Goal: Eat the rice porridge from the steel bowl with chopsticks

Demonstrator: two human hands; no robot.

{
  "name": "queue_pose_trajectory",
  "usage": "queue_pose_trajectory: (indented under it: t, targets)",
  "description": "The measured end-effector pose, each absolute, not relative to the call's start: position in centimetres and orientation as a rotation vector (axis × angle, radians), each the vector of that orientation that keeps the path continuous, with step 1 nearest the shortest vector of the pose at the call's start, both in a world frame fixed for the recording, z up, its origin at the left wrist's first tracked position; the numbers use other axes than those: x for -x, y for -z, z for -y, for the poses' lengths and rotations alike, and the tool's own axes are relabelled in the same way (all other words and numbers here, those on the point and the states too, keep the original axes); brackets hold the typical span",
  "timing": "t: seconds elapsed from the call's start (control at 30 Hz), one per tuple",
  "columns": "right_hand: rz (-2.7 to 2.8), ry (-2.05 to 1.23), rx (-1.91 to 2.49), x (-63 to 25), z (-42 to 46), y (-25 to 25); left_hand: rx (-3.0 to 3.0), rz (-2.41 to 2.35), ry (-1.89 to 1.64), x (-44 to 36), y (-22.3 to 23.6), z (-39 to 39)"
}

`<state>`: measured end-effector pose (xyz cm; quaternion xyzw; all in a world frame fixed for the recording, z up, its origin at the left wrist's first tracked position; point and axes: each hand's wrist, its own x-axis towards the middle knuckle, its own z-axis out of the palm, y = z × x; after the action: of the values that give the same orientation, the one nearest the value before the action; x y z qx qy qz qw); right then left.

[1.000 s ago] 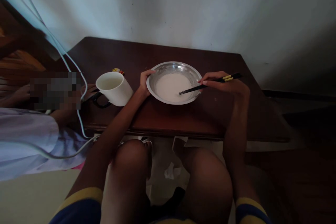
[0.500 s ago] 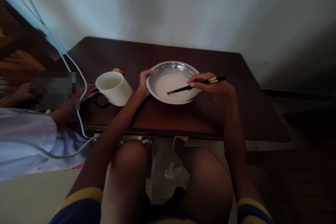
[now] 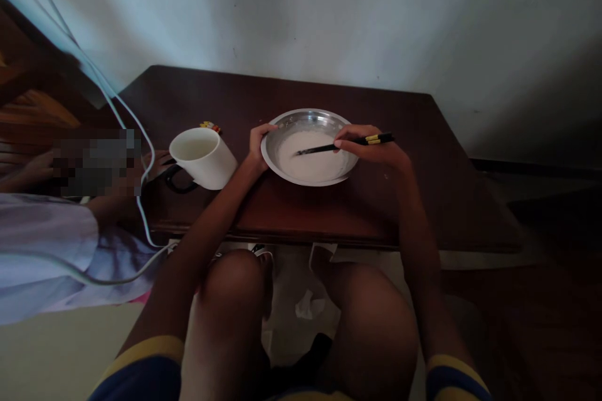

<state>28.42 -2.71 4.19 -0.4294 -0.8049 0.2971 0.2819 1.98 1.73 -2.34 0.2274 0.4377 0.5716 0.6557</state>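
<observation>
Your right hand (image 3: 369, 144) is closed on black chopsticks (image 3: 320, 149), gold bands toward the upper end, tips in the white mix (image 3: 305, 164). Mix sits in a steel bowl (image 3: 305, 119), about mid-table. Your left hand (image 3: 258, 143) grips the bowl's left rim. Left of that hand: white mug (image 3: 211, 163), black handle pointing left. Just beyond the mug, a small yellow-and-red item (image 3: 209, 127), too small to make out. Farther left, white cable (image 3: 103, 281) across another person's pale clothing (image 3: 47, 225). Table (image 3: 329, 219) dark, far edge by a pale wall (image 3: 329, 19). Crumpled paper (image 3: 308, 306) on the floor, between your legs.
</observation>
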Motion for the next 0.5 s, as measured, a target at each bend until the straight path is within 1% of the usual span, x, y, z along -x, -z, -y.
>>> queue_pose_trajectory:
  t: [0.1, 0.2, 0.27, 0.33, 0.4, 0.5]
  targets:
    - [2.065, -0.685, 1.260, -30.0, 2.5, -4.4, -0.490, -0.968, -1.255, -2.1, 2.1, -1.6]
    - [2.124, -0.815, 1.209, -31.3, 3.0, -5.0, -0.484, -0.945, -1.231, -2.1, 1.9, -1.5]
    - [2.184, -0.941, 1.111, -30.6, 3.3, -4.9, -0.489, -0.938, -1.254, -2.1, 2.0, -1.5]
    - [2.224, -0.990, 1.022, -29.2, 3.3, -4.4, -0.485, -0.940, -1.271, -2.1, 2.1, -1.5]
    - [2.211, -0.933, 1.022, -28.1, 2.8, -3.8, -0.472, -0.949, -1.261, -2.0, 2.2, -1.6]
    - [2.088, -0.757, 1.190, -28.9, 2.2, -3.7, -0.461, -0.971, -1.247, -2.0, 2.1, -1.7]
